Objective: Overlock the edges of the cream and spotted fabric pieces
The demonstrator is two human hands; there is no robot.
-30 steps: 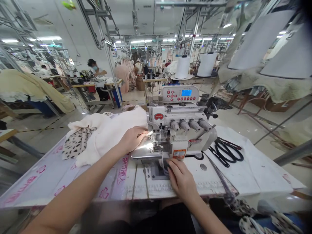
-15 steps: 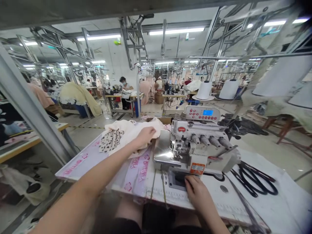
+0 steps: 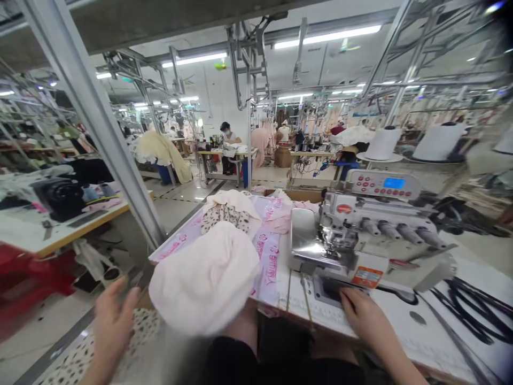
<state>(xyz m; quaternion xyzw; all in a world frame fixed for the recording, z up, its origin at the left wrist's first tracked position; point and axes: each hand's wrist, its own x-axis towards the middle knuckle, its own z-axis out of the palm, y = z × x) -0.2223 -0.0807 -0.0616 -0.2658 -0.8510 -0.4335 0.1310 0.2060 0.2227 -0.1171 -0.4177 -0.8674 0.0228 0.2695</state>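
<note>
Although motion blur softens its outline, the left hand (image 3: 112, 321) shows its fingers spread apart, with nothing visible between them. The right hand (image 3: 366, 313) has its fingers curled together at the dark recess in the base of the sewing machine (image 3: 340, 235); the fingertips are partly obscured, and whether they pinch anything cannot be told.

Just beside the left hand, apart from it, the pale pink cloth (image 3: 206, 272) lies bunched over the front edge of the surface (image 3: 294, 305), its lower end lost in blur. Behind it sits a spotted cloth (image 3: 224, 216), partly covered. More spotted fabric (image 3: 82, 355) shows below the left hand, blurred and cut off by the lower border; any join to the pink piece is indeterminable.

Right of the machine, a black looped item (image 3: 467, 307) runs towards the right border. Print on the machine's lit display (image 3: 394, 183) is illegible.
</note>
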